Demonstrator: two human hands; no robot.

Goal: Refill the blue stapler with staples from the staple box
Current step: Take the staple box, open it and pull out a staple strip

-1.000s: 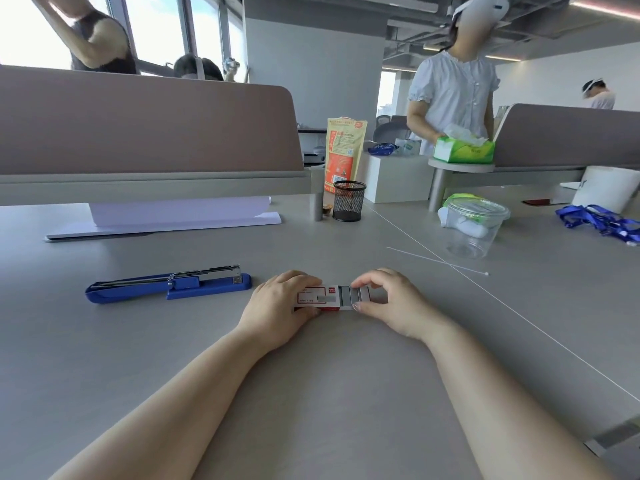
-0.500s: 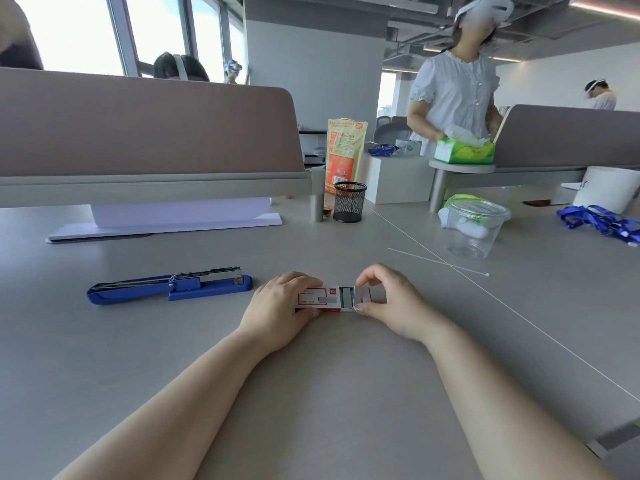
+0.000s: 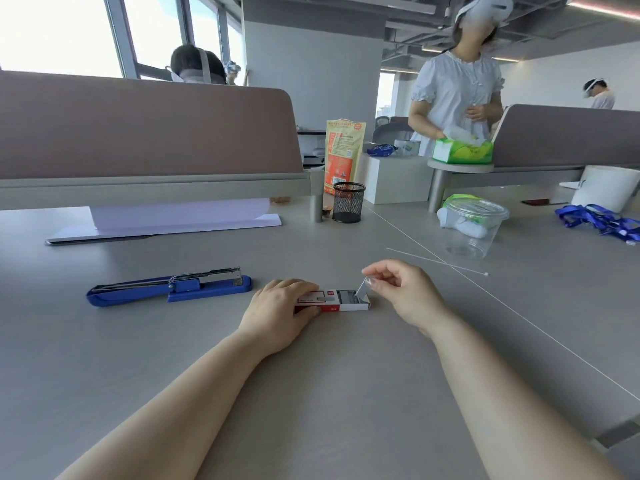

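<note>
The blue stapler (image 3: 166,287) lies opened flat on the grey desk, left of my hands, its metal staple channel facing up. The small red and white staple box (image 3: 334,301) rests on the desk in front of me, its inner tray slid out to the right with grey staples showing. My left hand (image 3: 278,311) presses down on the box's left end. My right hand (image 3: 401,289) hovers just above the box's right end, thumb and forefinger pinching a short grey strip of staples (image 3: 363,289) tilted upward.
A black mesh pen cup (image 3: 348,201) and an orange bag (image 3: 343,154) stand behind. A clear plastic tub (image 3: 472,226), a thin white stick (image 3: 436,260) and blue lanyards (image 3: 602,221) lie to the right. A stack of white paper (image 3: 180,218) sits under the divider. A person stands beyond the desk.
My right hand has lifted off the tray's end, raising a strip of staples out of the box. The left hand still holds the box down. The stapler has not moved.
</note>
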